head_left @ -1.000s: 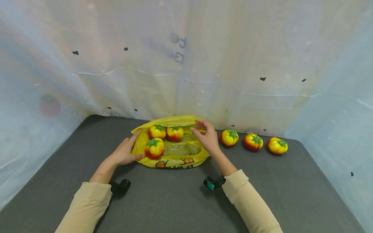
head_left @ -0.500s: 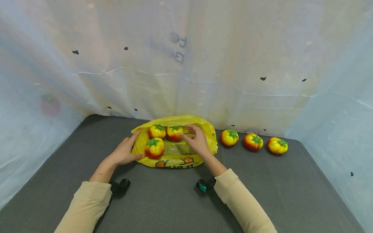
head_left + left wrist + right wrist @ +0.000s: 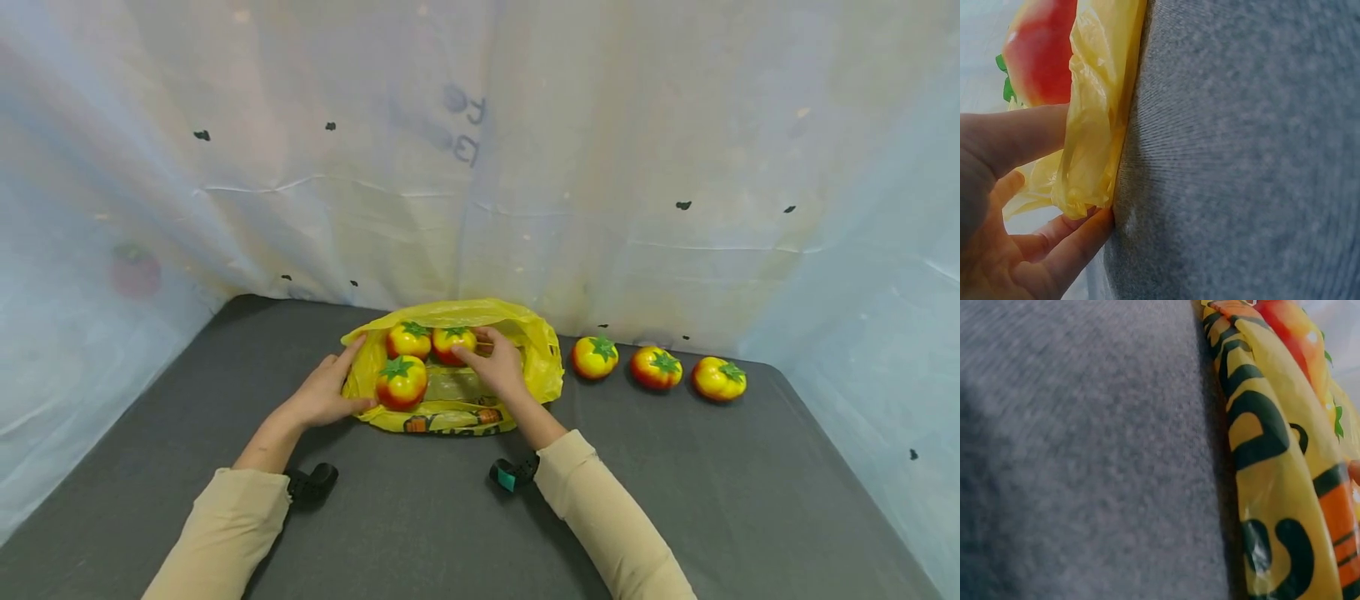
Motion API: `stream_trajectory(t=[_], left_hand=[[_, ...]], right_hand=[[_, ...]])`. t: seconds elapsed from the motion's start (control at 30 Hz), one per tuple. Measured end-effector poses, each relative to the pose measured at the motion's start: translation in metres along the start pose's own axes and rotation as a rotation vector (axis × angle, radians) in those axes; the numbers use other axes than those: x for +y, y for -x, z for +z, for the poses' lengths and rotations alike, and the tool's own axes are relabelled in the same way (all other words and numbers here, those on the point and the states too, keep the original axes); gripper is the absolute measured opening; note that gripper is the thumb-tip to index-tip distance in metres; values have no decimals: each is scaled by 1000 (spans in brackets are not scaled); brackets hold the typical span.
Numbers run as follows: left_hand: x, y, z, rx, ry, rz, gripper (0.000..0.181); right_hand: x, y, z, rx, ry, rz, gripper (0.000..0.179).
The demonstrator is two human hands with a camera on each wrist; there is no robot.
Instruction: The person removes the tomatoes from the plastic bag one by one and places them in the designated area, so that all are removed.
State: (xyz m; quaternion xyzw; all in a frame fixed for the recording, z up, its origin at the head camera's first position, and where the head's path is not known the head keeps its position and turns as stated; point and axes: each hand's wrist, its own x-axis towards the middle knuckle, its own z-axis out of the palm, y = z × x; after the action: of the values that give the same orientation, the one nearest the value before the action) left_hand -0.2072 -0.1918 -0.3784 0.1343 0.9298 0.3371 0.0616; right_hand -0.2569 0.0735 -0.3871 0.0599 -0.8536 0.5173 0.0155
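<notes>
A yellow plastic bag [image 3: 551,367] lies on its side with its mouth spread, and three red-and-yellow tomatoes with green leafy tops are in it. My left hand [image 3: 322,392] holds the bag's left end; in the left wrist view its thumb [image 3: 1029,134] passes behind the yellow plastic and its fingertips sit low at the bag's edge. Inside the bag, my right hand [image 3: 501,367] grips the back right tomato [image 3: 448,337], thumb over its front and fingers at its right side. The other tomatoes in the bag are the back left one [image 3: 408,340] and the front one [image 3: 401,383].
Three more tomatoes stand in a row to the bag's right: a near one [image 3: 595,358], a middle one [image 3: 656,368] and a far one [image 3: 718,379]. They rest on a dark grey table [image 3: 420,517]. Pale plastic sheeting [image 3: 600,167] hangs behind and at both sides.
My right hand has moved left from the bag's right rim to the back right tomato. The left hand keeps its place at the bag's left end.
</notes>
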Motion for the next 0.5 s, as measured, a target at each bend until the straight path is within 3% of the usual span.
stream_trajectory(t=[0.5], left_hand=[[-5,-3,2,-9,0,-18,98]], right_hand=[[2,0,1,2,-26,2,53]])
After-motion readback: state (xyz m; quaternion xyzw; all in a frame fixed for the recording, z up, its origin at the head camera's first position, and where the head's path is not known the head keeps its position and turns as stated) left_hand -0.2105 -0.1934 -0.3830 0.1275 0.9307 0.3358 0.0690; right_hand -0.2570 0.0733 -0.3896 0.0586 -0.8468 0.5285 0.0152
